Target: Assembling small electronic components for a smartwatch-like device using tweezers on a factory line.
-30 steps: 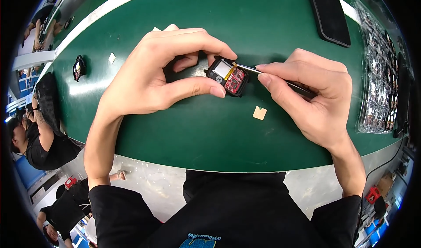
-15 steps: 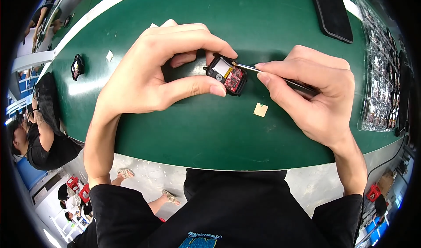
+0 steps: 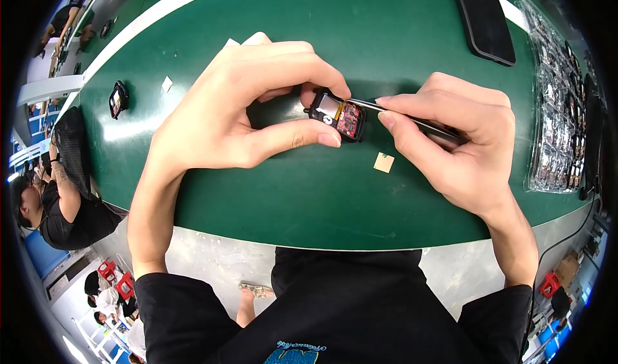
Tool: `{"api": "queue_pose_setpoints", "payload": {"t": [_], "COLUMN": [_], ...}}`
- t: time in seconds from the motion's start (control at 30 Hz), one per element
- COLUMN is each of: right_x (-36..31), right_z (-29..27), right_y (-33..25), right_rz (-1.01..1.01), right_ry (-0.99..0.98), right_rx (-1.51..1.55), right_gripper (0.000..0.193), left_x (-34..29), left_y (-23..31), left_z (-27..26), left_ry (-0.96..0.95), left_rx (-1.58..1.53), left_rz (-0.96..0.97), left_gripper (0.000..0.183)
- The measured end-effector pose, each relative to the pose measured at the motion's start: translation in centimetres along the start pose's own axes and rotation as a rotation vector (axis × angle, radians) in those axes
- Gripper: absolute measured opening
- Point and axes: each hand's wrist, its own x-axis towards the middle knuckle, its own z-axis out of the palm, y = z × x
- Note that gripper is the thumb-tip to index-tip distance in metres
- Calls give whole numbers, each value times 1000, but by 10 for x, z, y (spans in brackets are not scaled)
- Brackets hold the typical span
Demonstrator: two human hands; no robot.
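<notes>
Right now, in the head view, the left hand (image 3: 222, 110) pinches a small open black casing (image 3: 362, 131) by its edges, with the thumb along the near side and the index finger along the far side. The casing sits between the two hands over the green table (image 3: 277, 203); whether it rests on the tabletop or is held just above it, I cannot tell. Inside show a red circuit board (image 3: 350, 121), a pale rectangular part (image 3: 329, 104) and a yellow strip between them.

The right hand (image 3: 460, 135) pinches a slim metal tool (image 3: 365, 102) between thumb and index finger. Its tip is at the casing's far edge, close beside the left index fingertip; contact is too small to make out.

A slip of that tip could, I judge, scratch the board or tear the yellow strip, most likely from too much sideways push. The tip might also jab the left index finger, being so near it. Since the left grip takes only the edges, a hard press could twist the casing loose. A small pale square (image 3: 384, 162) lies on the table near the casing, where a brushing wrist might shift it.
</notes>
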Motion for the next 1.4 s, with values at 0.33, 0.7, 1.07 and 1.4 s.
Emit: {"api": "queue_pose_setpoints", "payload": {"t": [0.33, 0.7, 1.07, 1.4], "right_x": [-2, -5, -3, -2], "right_z": [1, 3, -6, 5], "right_y": [1, 1, -2, -3], "right_rz": [-17, -35, -83, 34], "right_ry": [2, 24, 29, 112], "right_rx": [6, 12, -60, 134], "right_gripper": [17, 19, 13, 19], "left_x": [2, 3, 0, -1], "left_y": [4, 4, 4, 3], "left_z": [-1, 0, 3, 6], "left_ry": [-3, 7, 53, 71], "left_rx": [8, 11, -24, 27], "left_rz": [-13, -12, 32, 25], "left_gripper": [48, 47, 47, 54]}}
